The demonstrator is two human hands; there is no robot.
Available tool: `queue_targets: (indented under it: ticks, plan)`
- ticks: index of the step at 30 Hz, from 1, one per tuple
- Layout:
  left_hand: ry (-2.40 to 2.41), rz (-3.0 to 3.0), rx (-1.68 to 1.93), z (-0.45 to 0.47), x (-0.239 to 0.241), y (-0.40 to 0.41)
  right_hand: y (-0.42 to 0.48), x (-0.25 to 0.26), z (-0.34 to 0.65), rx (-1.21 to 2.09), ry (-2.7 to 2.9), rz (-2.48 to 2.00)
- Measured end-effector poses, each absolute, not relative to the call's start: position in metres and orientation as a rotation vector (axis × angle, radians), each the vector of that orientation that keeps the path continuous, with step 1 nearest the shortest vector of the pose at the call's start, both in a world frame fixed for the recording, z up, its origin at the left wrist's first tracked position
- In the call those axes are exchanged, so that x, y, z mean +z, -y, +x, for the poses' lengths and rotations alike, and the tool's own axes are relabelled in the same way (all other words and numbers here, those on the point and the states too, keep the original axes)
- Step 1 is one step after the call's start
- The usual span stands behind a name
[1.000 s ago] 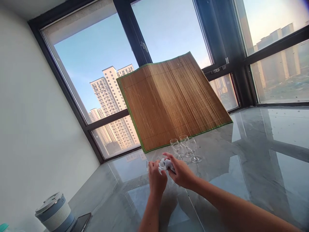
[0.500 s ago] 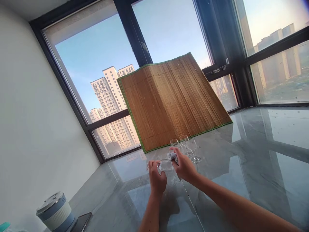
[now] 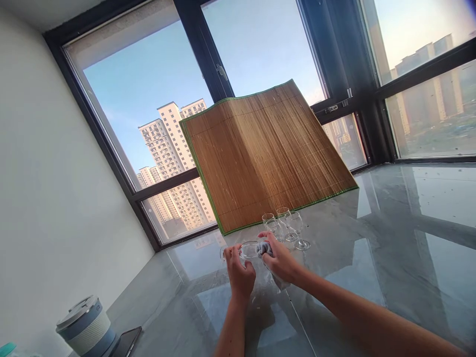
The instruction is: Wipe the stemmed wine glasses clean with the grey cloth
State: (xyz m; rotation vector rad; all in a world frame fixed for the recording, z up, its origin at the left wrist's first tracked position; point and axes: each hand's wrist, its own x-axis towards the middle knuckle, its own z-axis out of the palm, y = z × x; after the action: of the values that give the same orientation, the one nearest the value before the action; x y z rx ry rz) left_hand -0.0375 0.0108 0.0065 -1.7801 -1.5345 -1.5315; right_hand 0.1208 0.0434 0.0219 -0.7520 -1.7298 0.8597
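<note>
Floor-to-ceiling windows [image 3: 148,99] with dark frames look out on high-rise towers under a clear sky, behind a glossy grey marble table [image 3: 372,258]. A bamboo mat [image 3: 264,153] edged in green leans upright against the window frame, its lower edge resting on the table. A person's two bare forearms reach forward over the table's near half. The left hand [image 3: 240,272] grips a clear wine glass [image 3: 248,249] lying on its side above the table, fingers curled around the stem end with the round foot showing just past them to the left. The right hand [image 3: 280,258] holds a small grey cloth [image 3: 265,247] bunched at the glass's open rim, fingers pinching the cloth against the bowl. Just beyond the hands, in front of the mat, stand three more stemmed glasses [image 3: 288,225] upright and close together. At the lower left corner, near the white wall, sit a ribbed white-and-blue lidded cup [image 3: 87,325] and, just beside it, a dark smartphone [image 3: 124,342] lying flat.
</note>
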Motion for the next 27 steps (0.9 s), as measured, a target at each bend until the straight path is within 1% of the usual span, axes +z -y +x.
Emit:
queue_targets:
  ticks: [4, 6, 8, 11, 15, 17, 23, 27]
  plan:
    - [1.508, -1.889, -1.513, -0.039, 0.006, -0.010, -0.037, 0.028, 0.125, 1.196, 1.644, -0.640]
    - [1.495, -1.931, -1.522, -0.038, 0.007, -0.009, -0.036, 0.031, 0.128, 1.263, 1.589, -0.644]
    - [1.482, -1.957, -1.525, -0.038, 0.008, -0.009, -0.037, 0.032, 0.128, 1.261, 1.568, -0.667]
    - [1.464, -1.955, -1.519, -0.037, 0.009, -0.008, -0.042, 0.025, 0.123, 1.158, 1.607, -0.701]
    - [1.435, -1.916, -1.496, -0.035, 0.010, -0.006, -0.048, 0.013, 0.116, 0.819, 1.716, -0.768]
    - [1.428, -1.893, -1.490, -0.034, 0.010, -0.006, -0.049, 0.009, 0.115, 0.722, 1.730, -0.769]
    - [1.473, -1.832, -1.520, -0.034, 0.011, -0.008, -0.043, 0.016, 0.118, 0.638, 1.655, -0.722]
    - [1.523, -1.801, -1.572, -0.034, 0.009, -0.011, -0.041, 0.024, 0.122, 0.566, 1.613, -0.768]
